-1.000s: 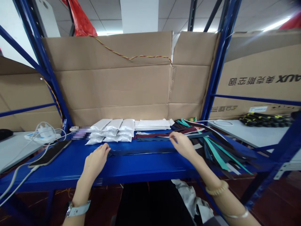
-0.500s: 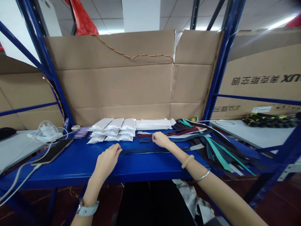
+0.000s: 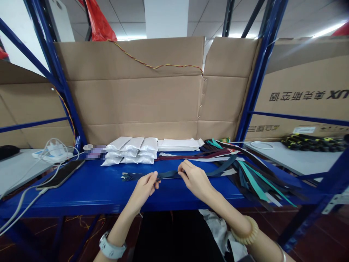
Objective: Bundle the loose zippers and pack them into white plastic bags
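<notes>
A dark blue zipper [image 3: 169,175] lies stretched sideways over the blue shelf top. Its left end, with small pale tips, sticks out past my left hand [image 3: 147,187], whose thumb and fingers are pinched on the strip. My right hand [image 3: 195,180] grips the zipper a short way to the right, fingers bent over it. Beyond that hand the strip runs on toward a spread pile of zippers [image 3: 253,178] in black, teal, white and dark blue. Maroon and white zippers [image 3: 188,157] lie behind my hands.
Stacked white packets [image 3: 131,151] stand at the back left, beside a pile of flat white sheets [image 3: 178,145]. A phone [image 3: 61,174] with white cables is on the left. Cardboard [image 3: 136,102] closes off the back, between blue posts [image 3: 261,72].
My left hand has moved right along the shelf, nearer my right hand. My right hand has come down and forward from the back strips, drawing a blue zipper toward me.
</notes>
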Demonstrator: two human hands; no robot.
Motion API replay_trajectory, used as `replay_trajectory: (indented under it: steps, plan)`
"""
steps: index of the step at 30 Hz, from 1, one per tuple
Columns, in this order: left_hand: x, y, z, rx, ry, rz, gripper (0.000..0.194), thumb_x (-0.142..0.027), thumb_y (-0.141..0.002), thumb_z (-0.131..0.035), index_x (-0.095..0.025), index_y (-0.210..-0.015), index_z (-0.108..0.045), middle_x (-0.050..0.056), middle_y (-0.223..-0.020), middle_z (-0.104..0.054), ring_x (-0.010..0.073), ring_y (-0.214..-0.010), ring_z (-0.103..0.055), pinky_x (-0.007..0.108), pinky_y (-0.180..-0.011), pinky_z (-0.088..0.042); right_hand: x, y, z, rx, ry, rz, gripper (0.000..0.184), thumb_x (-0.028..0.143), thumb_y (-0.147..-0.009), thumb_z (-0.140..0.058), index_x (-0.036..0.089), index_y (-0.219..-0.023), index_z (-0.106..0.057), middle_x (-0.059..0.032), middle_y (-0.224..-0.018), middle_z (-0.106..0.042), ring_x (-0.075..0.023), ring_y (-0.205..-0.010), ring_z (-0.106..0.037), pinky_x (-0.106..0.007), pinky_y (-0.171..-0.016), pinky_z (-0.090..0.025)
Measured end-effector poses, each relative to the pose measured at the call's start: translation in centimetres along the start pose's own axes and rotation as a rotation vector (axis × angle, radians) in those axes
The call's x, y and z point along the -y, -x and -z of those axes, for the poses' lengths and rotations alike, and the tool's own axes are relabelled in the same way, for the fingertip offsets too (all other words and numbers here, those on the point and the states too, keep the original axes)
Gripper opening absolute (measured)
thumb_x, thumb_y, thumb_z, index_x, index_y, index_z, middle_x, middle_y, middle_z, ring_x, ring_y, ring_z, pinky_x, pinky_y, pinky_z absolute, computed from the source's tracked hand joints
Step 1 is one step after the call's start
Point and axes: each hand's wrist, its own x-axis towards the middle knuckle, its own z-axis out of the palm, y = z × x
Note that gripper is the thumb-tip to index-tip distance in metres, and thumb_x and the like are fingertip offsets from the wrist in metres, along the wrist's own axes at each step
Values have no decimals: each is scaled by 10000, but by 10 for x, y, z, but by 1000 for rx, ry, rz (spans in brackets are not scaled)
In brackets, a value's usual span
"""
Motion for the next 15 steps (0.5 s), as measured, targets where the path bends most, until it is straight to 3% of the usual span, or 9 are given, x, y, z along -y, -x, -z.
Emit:
replay_trajectory:
  steps: [4,8,11,15]
  plan:
    - [-4,4,-4,-21,-111,-76,383,-506,-876,-380,-176,-701,-465,-40,-593,-479,72,-459,-360,205,-465,-271,7,11,-5,8,-22,16,101,163,-906,-411,212,-881,-496,-26,-913,-540,-150,-723,-552,-250,-624,-367]
    - [-11,11,-4,-137,-483,-277,341,-426,-907,-372,-189,-665,-412,-33,-603,-465,110,-568,-440,229,-560,-314,14,23,-10,62,-133,29,80,153,-874,-468,211,-918,-501,-27,-931,-529,-149,-721,-535,-262,-649,-385]
    - [-16,18,-9,-27,-695,-390,285,-349,-927,-360,-193,-708,-453,-12,-709,-543,130,-651,-505,241,-600,-323,23,33,-11,129,-350,26,62,148,-844,-521,206,-862,-507,-7,-854,-539,-140,-713,-521,-252,-641,-386]
    - [-21,28,-21,61,-848,-414,278,-302,-953,-308,-208,-761,-486,-10,-778,-576,134,-686,-546,245,-597,-318,33,47,-10,198,-610,-49,91,162,-822,-561,190,-781,-485,22,-729,-543,-116,-634,-485,-240,-596,-373]
